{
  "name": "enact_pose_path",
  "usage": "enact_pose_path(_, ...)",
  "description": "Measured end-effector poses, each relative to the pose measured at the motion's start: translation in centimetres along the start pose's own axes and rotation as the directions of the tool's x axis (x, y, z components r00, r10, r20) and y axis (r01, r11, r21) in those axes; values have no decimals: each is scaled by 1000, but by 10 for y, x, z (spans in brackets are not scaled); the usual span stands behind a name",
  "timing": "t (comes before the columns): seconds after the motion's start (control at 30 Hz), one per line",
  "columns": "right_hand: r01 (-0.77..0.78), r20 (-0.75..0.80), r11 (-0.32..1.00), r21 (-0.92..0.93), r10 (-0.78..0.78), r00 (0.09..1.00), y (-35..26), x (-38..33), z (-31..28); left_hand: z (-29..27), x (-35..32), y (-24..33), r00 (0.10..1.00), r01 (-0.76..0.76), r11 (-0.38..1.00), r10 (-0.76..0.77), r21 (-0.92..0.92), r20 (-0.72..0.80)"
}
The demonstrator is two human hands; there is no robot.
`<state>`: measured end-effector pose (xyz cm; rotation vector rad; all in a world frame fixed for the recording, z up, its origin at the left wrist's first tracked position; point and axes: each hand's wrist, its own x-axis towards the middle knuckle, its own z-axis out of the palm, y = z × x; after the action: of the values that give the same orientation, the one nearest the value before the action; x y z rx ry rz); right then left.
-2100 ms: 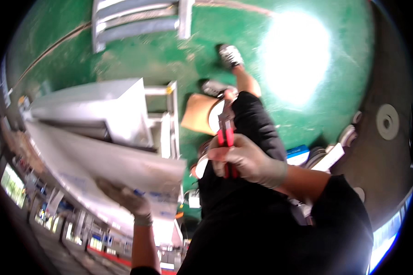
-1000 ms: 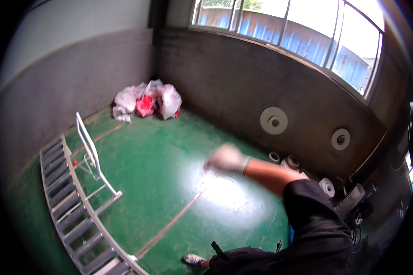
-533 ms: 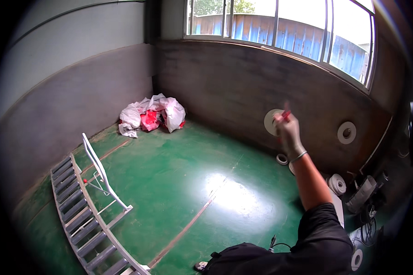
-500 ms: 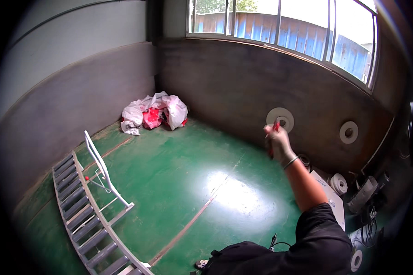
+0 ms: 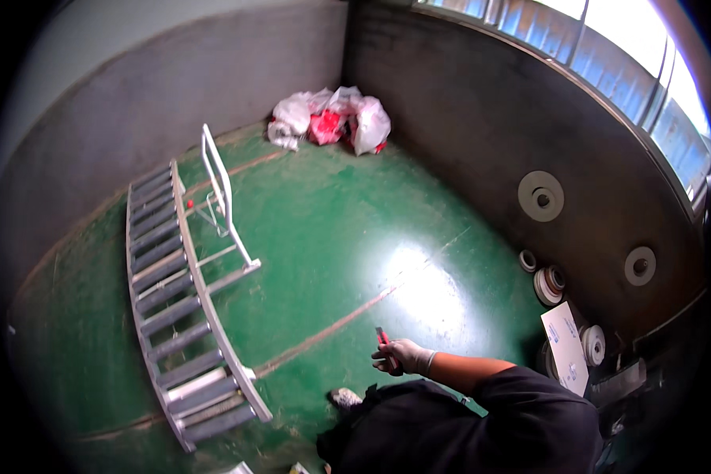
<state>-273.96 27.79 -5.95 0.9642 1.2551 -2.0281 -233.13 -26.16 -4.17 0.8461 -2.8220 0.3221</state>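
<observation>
My right hand (image 5: 407, 355), in a thin pale glove, is closed around a red utility knife (image 5: 384, 340). The knife's dark tip points up and away from me. Beneath the hand lies the green floor (image 5: 316, 268), some way down; nothing else touches the hand. A dark sleeve covers my upper arm, and the forearm is bare. My left hand is out of the picture. One shoe (image 5: 344, 397) shows below the hand.
A roller conveyor (image 5: 186, 316) with a white side frame (image 5: 221, 189) stands at left. Plastic bags (image 5: 332, 118) are heaped in the far corner. Along the right wall sit tape rolls (image 5: 547, 286), a white board (image 5: 565, 344) and a white spool (image 5: 594, 345). Two discs (image 5: 531, 207) hang on that wall.
My right hand has come down and left from in front of the wall disc, still gripping the utility knife. The view has turned right and downward, so the conveyor shows more fully.
</observation>
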Motion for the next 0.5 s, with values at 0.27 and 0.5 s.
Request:
enact_pose_path(0.27, 133, 283, 727, -674, 87, 955, 43, -12, 89, 90, -54, -82, 981, -162, 982, 171, 100, -92)
enact_pose_path(0.5, 458, 465, 152, -876, 19, 885, 29, -76, 143, 41, -40, -29, 910, 404, 898, -376, -172, 174)
